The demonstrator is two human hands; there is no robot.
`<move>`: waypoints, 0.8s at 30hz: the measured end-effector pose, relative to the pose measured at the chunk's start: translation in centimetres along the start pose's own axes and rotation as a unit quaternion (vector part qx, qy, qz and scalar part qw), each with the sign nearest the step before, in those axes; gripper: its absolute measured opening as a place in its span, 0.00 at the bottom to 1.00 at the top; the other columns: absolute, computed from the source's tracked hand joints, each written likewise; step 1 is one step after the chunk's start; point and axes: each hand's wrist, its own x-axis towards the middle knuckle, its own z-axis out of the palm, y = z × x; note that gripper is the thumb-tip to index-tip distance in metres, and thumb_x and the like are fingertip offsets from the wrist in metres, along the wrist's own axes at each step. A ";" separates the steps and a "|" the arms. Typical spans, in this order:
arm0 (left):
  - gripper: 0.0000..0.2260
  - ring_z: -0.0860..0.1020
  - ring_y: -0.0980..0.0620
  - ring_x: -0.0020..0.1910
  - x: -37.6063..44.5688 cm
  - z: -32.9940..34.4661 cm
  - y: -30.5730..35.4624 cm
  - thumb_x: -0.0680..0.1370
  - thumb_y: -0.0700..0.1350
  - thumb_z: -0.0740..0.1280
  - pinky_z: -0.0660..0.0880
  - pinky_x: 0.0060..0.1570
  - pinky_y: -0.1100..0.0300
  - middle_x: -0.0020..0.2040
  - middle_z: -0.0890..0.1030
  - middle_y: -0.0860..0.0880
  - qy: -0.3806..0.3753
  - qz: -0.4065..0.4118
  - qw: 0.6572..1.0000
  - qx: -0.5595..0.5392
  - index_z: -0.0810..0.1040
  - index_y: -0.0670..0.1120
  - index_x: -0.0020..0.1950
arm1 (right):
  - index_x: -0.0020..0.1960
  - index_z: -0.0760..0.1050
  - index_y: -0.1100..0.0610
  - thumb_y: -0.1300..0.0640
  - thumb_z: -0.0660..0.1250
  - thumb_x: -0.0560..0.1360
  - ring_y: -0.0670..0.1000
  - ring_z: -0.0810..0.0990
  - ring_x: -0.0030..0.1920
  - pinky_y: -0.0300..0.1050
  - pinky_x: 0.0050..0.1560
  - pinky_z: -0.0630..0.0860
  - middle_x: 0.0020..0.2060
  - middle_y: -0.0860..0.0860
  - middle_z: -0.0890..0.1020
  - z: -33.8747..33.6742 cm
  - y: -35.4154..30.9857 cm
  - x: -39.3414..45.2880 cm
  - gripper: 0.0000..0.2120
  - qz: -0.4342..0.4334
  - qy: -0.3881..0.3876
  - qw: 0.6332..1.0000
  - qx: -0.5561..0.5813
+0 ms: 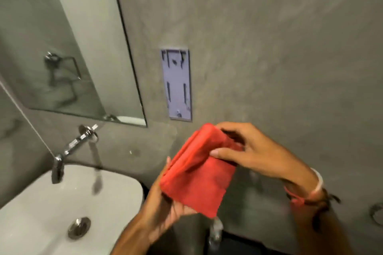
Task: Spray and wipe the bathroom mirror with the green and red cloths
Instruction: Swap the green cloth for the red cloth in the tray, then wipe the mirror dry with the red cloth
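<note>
Both hands hold a folded red cloth (196, 174) in front of the grey wall, right of the sink. My left hand (165, 207) supports it from below with the palm under its lower edge. My right hand (246, 149) pinches its upper fold from the right. The bathroom mirror (68, 43) hangs on the wall at the upper left, apart from the cloth. No green cloth or spray bottle is in view.
A white sink (116, 196) with a metal drain (79, 227) sits at the lower left, under a chrome tap (70, 149). A pale purple mounting plate (178, 85) is fixed to the wall above the cloth. A chrome fitting (215, 232) shows below the cloth.
</note>
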 end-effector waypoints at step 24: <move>0.27 0.41 0.53 0.83 2.7 20.3 45.1 0.81 0.56 0.49 0.45 0.82 0.47 0.84 0.47 0.51 0.277 0.729 0.223 0.585 0.50 0.58 0.81 | 0.82 0.65 0.55 0.43 0.50 0.82 0.60 0.64 0.83 0.70 0.80 0.56 0.82 0.61 0.64 -8.0 -25.9 27.7 0.33 -0.218 0.499 0.630 -0.554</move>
